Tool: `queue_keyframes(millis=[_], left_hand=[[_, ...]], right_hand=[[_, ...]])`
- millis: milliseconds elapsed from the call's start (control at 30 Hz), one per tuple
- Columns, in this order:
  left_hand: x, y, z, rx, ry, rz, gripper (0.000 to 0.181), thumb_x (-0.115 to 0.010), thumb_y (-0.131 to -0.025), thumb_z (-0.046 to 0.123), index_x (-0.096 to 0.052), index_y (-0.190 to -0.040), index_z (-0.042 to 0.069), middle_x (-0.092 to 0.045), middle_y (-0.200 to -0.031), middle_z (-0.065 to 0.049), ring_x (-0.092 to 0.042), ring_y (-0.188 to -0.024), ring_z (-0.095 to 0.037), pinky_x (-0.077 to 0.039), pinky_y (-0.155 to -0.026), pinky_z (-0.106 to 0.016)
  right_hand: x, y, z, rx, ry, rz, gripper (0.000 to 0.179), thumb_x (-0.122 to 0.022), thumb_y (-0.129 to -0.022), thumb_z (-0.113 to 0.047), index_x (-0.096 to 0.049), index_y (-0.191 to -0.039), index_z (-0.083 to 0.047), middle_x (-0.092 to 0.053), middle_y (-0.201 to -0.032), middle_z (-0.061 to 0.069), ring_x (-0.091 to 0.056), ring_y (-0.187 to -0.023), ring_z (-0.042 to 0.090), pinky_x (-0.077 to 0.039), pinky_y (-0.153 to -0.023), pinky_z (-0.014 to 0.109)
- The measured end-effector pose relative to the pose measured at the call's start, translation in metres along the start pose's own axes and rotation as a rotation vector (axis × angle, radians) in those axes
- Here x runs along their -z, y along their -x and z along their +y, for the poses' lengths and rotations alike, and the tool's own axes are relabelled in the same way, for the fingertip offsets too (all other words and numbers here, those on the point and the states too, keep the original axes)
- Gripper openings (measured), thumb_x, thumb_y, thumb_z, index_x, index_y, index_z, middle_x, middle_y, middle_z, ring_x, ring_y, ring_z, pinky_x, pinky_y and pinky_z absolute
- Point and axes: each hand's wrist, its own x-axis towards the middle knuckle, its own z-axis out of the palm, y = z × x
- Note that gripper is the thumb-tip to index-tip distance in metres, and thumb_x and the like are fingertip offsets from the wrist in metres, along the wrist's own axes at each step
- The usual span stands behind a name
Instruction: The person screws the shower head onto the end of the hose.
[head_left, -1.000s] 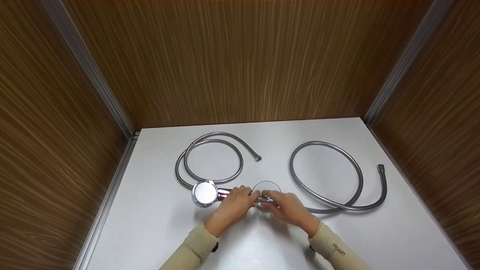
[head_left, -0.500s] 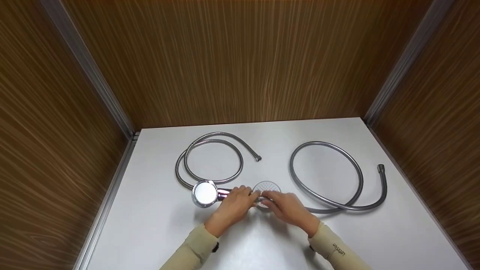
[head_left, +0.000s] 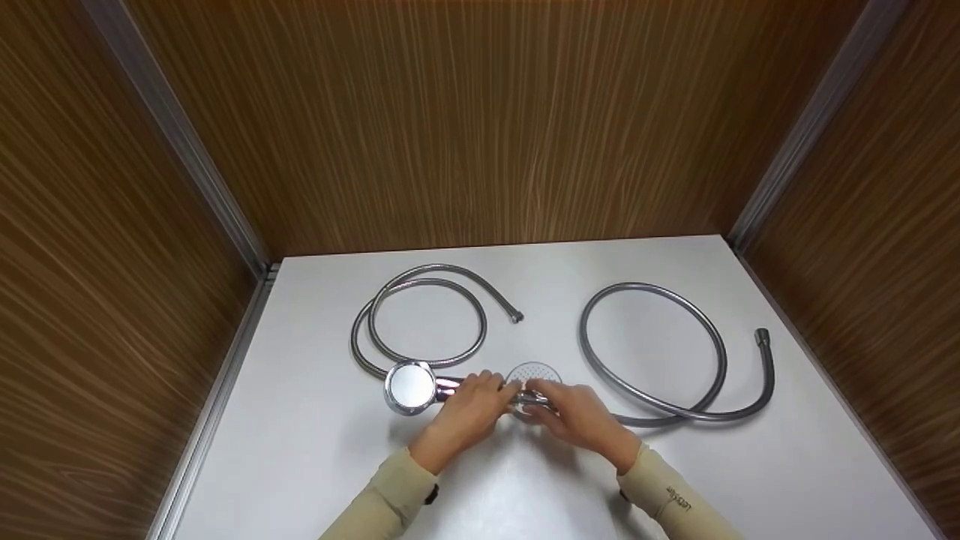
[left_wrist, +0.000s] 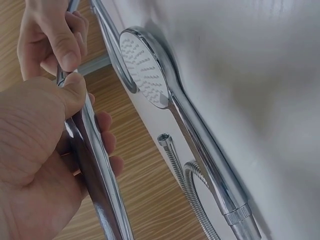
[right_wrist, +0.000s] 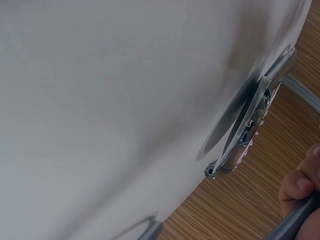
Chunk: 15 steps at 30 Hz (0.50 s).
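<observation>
My left hand (head_left: 472, 405) grips the chrome handle of a shower head (head_left: 410, 387), whose round, mirror-like side faces up at the left. At the handle's other end, my right hand (head_left: 581, 416) pinches the end of a grey shower hose (head_left: 768, 375) with thumb and fingers. The left wrist view has both hands meeting there, the fingers covering the joint itself. Below the hands, a second shower head (left_wrist: 145, 67) lies on the table, its dotted spray face (head_left: 533, 371) partly hidden in the head view. A sliver of hose (right_wrist: 295, 217) shows under the right fingers.
A ribbed metal hose (head_left: 437, 267) lies coiled at the back left, its free end (head_left: 517, 317) pointing right. The grey hose loops across the right of the white table (head_left: 315, 450). Wood-grain panels (head_left: 480, 127) enclose the back and sides.
The right thumb and fingers have shifted slightly around the hose end, in and back out. The left hand, the held shower head and both coils stay in place.
</observation>
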Motion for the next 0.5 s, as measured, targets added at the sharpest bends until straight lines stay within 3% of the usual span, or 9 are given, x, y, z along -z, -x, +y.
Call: queue_keyframes(millis=[167,367,500], left_hand=[[-0.0014,-0.0001,-0.0003,0.006,0.032,0.007,0.027,-0.068,-0.100,0.034,-0.062,-0.121,0.018,-0.066,-0.096,-0.001,-0.059,-0.086,-0.017,-0.052,-0.078,-0.030],[-0.0020,-0.0010,-0.0009,0.009,0.051,0.006,0.027,-0.068,-0.100,0.033,-0.062,-0.122,0.017,-0.065,-0.096,-0.002,-0.059,-0.086,-0.018,-0.052,-0.079,-0.031],[-0.0022,-0.0009,-0.0009,0.005,0.038,0.012,0.027,-0.067,-0.101,0.032,-0.063,-0.124,0.017,-0.066,-0.096,-0.002,-0.060,-0.086,-0.018,-0.053,-0.079,-0.031]], right_hand=[[-0.0022,0.0003,0.0008,0.015,0.000,0.014,0.022,-0.074,-0.099,-0.027,-0.067,-0.116,-0.015,-0.073,-0.087,-0.007,-0.058,-0.065,0.006,-0.054,-0.060,0.030],[-0.0023,-0.0005,0.0009,-0.017,-0.012,0.002,0.015,-0.071,-0.101,-0.025,-0.071,-0.112,-0.015,-0.074,-0.085,-0.004,-0.064,-0.068,0.008,-0.057,-0.063,0.032],[-0.0021,0.0001,0.0007,-0.041,-0.004,-0.018,0.025,-0.074,-0.099,-0.031,-0.069,-0.117,-0.014,-0.072,-0.081,-0.006,-0.058,-0.062,0.005,-0.052,-0.058,0.027]])
